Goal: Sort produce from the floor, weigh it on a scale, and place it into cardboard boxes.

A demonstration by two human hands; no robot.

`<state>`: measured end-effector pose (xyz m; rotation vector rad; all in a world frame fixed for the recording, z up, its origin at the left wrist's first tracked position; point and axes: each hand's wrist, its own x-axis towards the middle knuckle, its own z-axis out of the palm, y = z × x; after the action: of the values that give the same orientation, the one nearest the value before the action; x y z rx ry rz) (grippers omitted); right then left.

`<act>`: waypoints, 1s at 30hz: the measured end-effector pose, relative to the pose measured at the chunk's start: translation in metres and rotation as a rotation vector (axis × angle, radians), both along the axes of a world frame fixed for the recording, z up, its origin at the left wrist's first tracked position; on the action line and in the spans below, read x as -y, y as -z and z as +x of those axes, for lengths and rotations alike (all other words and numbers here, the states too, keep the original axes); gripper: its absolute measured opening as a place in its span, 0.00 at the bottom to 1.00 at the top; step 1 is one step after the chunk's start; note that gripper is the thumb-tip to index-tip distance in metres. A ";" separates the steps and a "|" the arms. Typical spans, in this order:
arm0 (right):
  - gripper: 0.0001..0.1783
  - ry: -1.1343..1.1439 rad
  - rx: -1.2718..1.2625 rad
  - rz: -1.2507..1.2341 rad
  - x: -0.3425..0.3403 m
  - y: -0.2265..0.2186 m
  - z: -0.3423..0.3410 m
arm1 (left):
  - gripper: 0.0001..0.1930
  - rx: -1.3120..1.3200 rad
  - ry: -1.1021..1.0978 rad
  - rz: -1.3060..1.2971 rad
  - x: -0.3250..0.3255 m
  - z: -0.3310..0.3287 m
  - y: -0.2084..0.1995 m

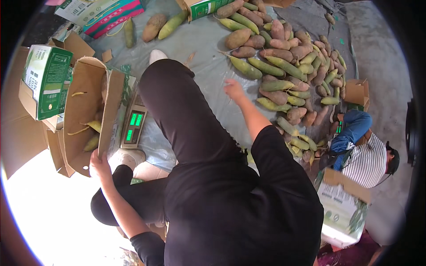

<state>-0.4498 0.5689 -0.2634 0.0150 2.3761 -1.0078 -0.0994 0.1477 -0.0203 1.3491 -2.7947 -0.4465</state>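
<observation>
Left hand (100, 166) clamped on the near rim of the open box (112, 111), over on the left! Right hand (234, 90) apart and empty, fingers loose, just left of the vegetable pile (245, 68). Likely a picking reach; grasping calls for wider fingers. The box's shadowed contents? Hard to count.

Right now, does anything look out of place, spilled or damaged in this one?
Mildly odd: a green root lies near the pink-sided box, well away from the heap of mixed roots. The carton at the left hand shows no obvious damage, and I see no clear spill.
</observation>
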 end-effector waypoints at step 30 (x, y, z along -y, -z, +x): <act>0.32 0.591 0.229 -0.146 -0.116 -0.015 -0.057 | 0.07 0.007 -0.116 0.074 -0.002 -0.006 -0.021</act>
<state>-0.5065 0.6850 -0.2487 0.7737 2.1172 -1.3557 -0.1056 0.1499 0.0002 1.5201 -2.7126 -0.5470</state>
